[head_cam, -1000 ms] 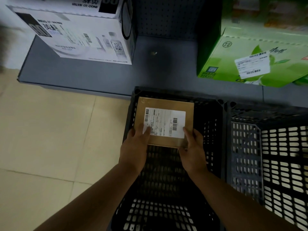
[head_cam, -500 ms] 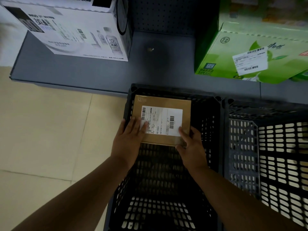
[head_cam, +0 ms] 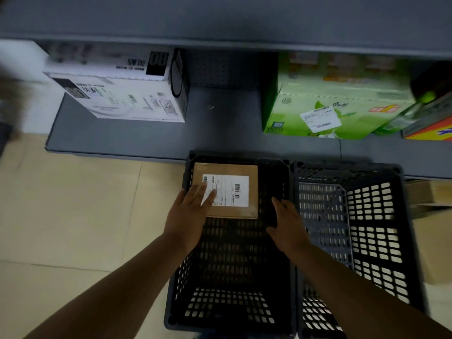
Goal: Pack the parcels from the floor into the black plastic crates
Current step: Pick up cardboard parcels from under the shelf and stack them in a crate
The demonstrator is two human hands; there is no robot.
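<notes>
Landmark: left crate, black plastic, sitting on tiled floor.

Nearest: both forearms reaching in over the crate's near rim. Left hand lying flat w/ fingers straight, tips touching the parcel near its left corner and label; not gripping it. Right hand hovering inside the crate along its right wall, fingers loose and extended, holding nothing, clear of the parcel.

Parcel: brown, flat, label up, sitting at the crate's far-left end, approx. square to the far wall. Whether it is resting on the crate bottom or propped, cannot tell.

Right of the crate, touching it: second crate, nothing seen inside.

Beyond the crate: grey shelf carrying white box and green box.

Assessment: placing step is finishing. To do it well, nudge the parcel flush into the far-left corner w/ flat fingers, keep label up, leave remaining floor of crate free for more. Lift both hands straight up to avoid dragging it.
</notes>
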